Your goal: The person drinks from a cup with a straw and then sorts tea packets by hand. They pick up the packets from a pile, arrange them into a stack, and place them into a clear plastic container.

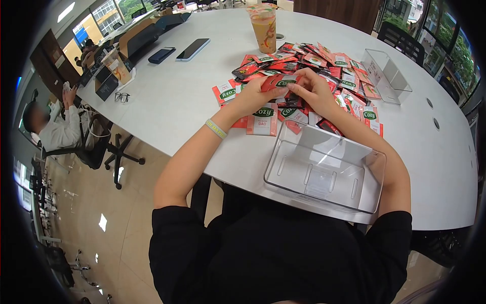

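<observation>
While both hands [255, 96] [315, 90] pinch a Cozy packet [279, 82], a nearby sachet [261, 122] reads "Cozy DAO".

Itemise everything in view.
Flat "Cozy" sachets: many, mostly red, heaped mid-table
Rectangular plastic bins: 2, clear, near edge, right of heap
Tall plastic cups: 2, orange-toned, behind heap, far left
Flat phone-like devices: 2, dark-faced, left of centre cup
Thin-framed eyeglasses: 1, dark, left table edge
Rectangular box: 1, black, by far-left cup
Curved-edge table: 1, white, centre
Seated person: 1, white top, far left
Office chairs: several, black, around table
Wristband: 1, yellow-grey, left wrist
Left hand, right hand: 2, bare, above heap, gripping at least one sachet
</observation>
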